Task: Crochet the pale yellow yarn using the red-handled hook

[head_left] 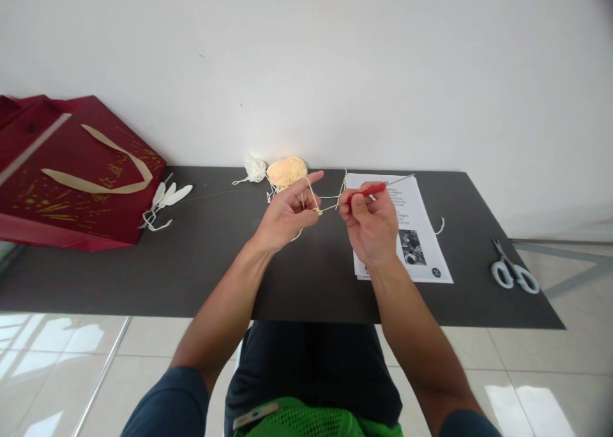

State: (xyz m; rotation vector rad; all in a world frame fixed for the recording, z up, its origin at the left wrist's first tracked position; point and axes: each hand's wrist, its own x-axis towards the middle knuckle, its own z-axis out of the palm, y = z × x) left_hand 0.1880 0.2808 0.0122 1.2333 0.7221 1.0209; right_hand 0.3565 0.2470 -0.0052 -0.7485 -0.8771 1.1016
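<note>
My left hand is closed in a pinch on a small piece of pale yellow crochet work, its index finger pointing out with yarn looped over it. My right hand grips a crochet hook by its red handle. The hook's thin metal shaft reaches left to the work at my left fingertips. Behind my left hand lies a pale yellow yarn ball, partly hidden by it. A white yarn ball sits just left of that.
Printed sheets lie under my right hand on the dark table. Scissors rest near the right edge. A red gift bag stands at the left, beside white leaf-shaped pieces. A wall rises behind the table.
</note>
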